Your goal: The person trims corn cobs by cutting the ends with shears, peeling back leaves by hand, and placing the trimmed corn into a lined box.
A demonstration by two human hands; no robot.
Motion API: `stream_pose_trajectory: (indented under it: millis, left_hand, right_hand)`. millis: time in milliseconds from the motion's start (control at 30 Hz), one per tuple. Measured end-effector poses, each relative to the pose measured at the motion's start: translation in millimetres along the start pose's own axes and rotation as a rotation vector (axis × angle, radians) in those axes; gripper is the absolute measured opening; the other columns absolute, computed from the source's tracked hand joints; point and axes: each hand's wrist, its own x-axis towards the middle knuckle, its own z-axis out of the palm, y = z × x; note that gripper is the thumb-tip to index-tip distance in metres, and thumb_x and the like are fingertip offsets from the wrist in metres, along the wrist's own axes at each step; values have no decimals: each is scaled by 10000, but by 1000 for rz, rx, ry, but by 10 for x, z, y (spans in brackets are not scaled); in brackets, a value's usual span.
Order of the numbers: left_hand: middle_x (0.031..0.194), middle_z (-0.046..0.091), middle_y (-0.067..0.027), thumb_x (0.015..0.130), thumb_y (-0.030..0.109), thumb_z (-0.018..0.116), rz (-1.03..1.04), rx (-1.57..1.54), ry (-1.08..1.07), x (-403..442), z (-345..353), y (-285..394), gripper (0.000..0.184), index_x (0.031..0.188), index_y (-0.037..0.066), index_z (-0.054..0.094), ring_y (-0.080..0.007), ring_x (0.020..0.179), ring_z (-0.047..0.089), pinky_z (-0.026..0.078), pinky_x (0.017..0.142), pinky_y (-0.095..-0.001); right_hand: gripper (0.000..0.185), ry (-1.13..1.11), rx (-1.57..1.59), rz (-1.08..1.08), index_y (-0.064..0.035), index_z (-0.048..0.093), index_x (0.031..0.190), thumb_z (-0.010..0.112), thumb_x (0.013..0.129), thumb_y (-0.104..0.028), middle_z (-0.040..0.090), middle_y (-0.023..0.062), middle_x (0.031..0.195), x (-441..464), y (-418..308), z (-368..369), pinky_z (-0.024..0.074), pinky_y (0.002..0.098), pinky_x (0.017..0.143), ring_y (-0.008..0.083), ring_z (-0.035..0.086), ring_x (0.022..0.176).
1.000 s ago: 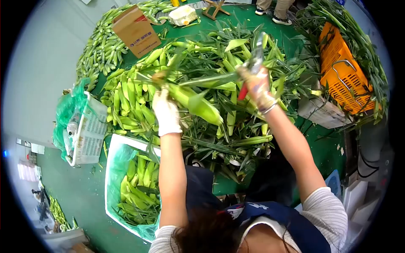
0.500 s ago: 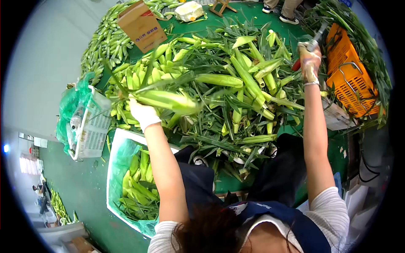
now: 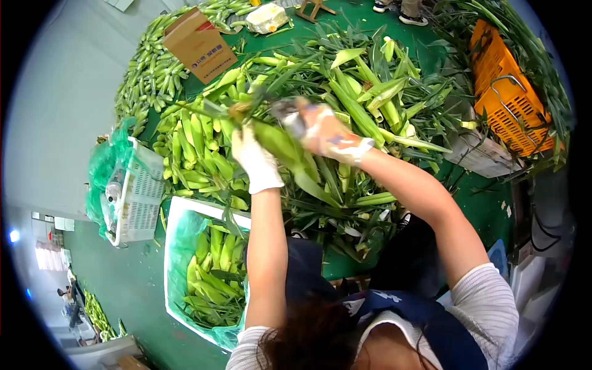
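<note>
My left hand [image 3: 254, 157], in a white glove, is closed around one end of a green ear of corn [image 3: 277, 143] with its husk and long leaves on. In my right hand [image 3: 330, 132], gloved and stained, is a metal-bladed tool [image 3: 290, 117]; its blade is smeared by motion and sits against or very near the stem end of the ear, beside my left fingers. Its exact kind cannot be made out. Below both hands spreads a pile of corn ears and leaves [image 3: 364, 111]. Trimmed-looking ears [image 3: 194, 132] lie heaped to the left.
A white box [image 3: 172, 271] lined with green plastic, holding corn, stands by my left leg. Further left is a white basket [image 3: 139, 200]. A cardboard box [image 3: 200, 46] sits behind the heap. On the right, an orange crate [image 3: 512, 98] rests near leaves. Another person's feet [image 3: 412, 18] show at the back.
My right hand has swung in from the far right to the ear with the tool. My left hand has moved right, bringing the ear toward the middle and tilting it downward.
</note>
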Motion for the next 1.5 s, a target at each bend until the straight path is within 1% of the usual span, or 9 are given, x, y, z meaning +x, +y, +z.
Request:
stream_pose_trajectory:
  millis: [200, 400, 533, 667, 767, 900, 1067, 1167, 1500]
  left_hand:
    - [1094, 577, -125, 935, 282, 508, -23, -378, 16, 774, -743, -4, 324, 1120, 17, 535, -246, 984, 558, 456, 906, -401]
    - [1246, 526, -144, 932, 291, 508, -293, -593, -85, 554, -350, 36, 377, 1195, 22, 511, -312, 1080, 530, 390, 996, -441]
    - [1165, 531, -211, 920, 281, 523, -505, -596, -157, 417, -72, -11, 406, 1204, 2, 442, -349, 1043, 540, 444, 942, -488]
    - [1130, 516, -189, 934, 345, 517, -439, -447, -570, 160, 230, -248, 479, 1218, -22, 400, -297, 992, 539, 460, 898, -416]
    - [1059, 570, -106, 907, 455, 532, -463, 88, -445, -78, 390, -180, 537, 1175, -7, 475, -213, 959, 553, 429, 890, -359]
    - [972, 607, -48, 806, 232, 731, -357, 314, -800, -581, 416, -250, 443, 1118, 12, 508, -112, 849, 569, 476, 762, -273]
    - [969, 623, -195, 711, 242, 734, 254, 1103, -717, -508, 146, -137, 523, 1132, 45, 493, -334, 860, 625, 491, 759, -391]
    - [1014, 615, -169, 680, 199, 732, 406, 1326, -711, -500, 30, -48, 562, 1171, 55, 498, -350, 888, 613, 494, 776, -400]
    - [1060, 616, -187, 645, 160, 756, 137, 1161, -1112, -497, -178, 76, 616, 1201, 85, 502, -332, 942, 616, 491, 826, -357]
  right_hand:
    - [222, 527, -108, 362, -31, 508, 960, 569, 842, -208, 570, 92, 689, -262, 984, -744, 476, 345, 490, 219, 562, 558]
    - [693, 427, -408, 113, -12, 398, 1154, 759, 684, -371, 523, 188, 1059, -456, 593, -356, 466, 428, 851, 328, 557, 921]
    - [824, -59, 267, 183, 6, 387, 1217, 793, 634, -410, 572, 153, 997, -461, 321, -142, 465, 377, 862, 266, 569, 929]
    - [589, 17, 659, 409, 17, 514, 1104, 813, 636, -177, 608, 128, 998, -656, 401, 119, 509, 298, 739, 190, 598, 869]
    - [248, 202, 1366, 570, -15, 568, 864, 755, 733, -115, 604, 38, 739, -799, 493, 116, 524, 282, 671, 123, 595, 683]
    - [510, 103, 997, 385, -18, 473, 1129, 771, 723, -98, 588, 61, 982, -946, 579, 98, 489, 267, 804, 133, 568, 872]
    - [767, -256, 141, 349, 30, 430, 1076, 777, 611, -471, 588, 207, 921, -1073, 735, -227, 463, 372, 758, 295, 588, 870]
    - [776, -255, 96, 301, 40, 423, 1091, 784, 615, -456, 574, 211, 939, -1184, 873, -221, 464, 364, 766, 288, 580, 868]
    - [566, -491, 289, 193, 18, 559, 988, 765, 628, -367, 610, 142, 864, -1044, 848, -588, 467, 341, 733, 238, 587, 816]
